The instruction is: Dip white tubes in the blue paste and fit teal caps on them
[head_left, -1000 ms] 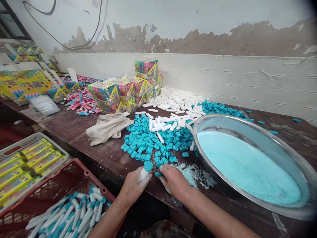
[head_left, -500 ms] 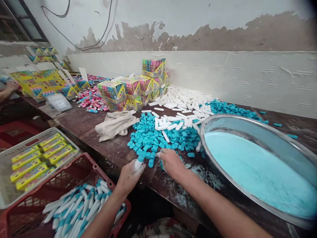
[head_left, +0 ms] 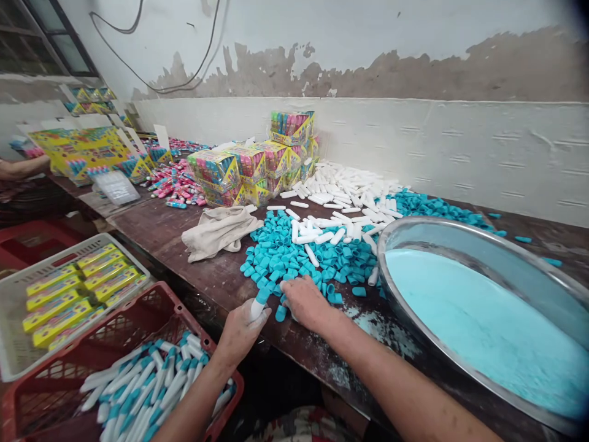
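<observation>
My left hand [head_left: 243, 331] is closed around a white tube with a blue cap [head_left: 262, 297], held upright over the table's front edge. Just to its right, my right hand [head_left: 306, 302] reaches to the near edge of a pile of blue caps [head_left: 285, 261]. Its fingers are bent and pressed together, and what they hold, if anything, is hidden. White tubes [head_left: 340, 184] are heaped behind and partly on the caps. A large metal basin [head_left: 384, 270] of pale blue powder [head_left: 473, 319] stands to the right.
A red crate [head_left: 161, 294] of capped tubes [head_left: 147, 387] is at lower left, beside a white basket [head_left: 138, 270] with yellow boxes. A cloth [head_left: 218, 230] lies left of the caps, before filled display boxes [head_left: 243, 162]. At far left, another person's arm [head_left: 23, 167] shows.
My right hand has moved slightly left, closer to my left hand, along the caps. My left hand still holds the capped tube. The whole view has shifted a little.
</observation>
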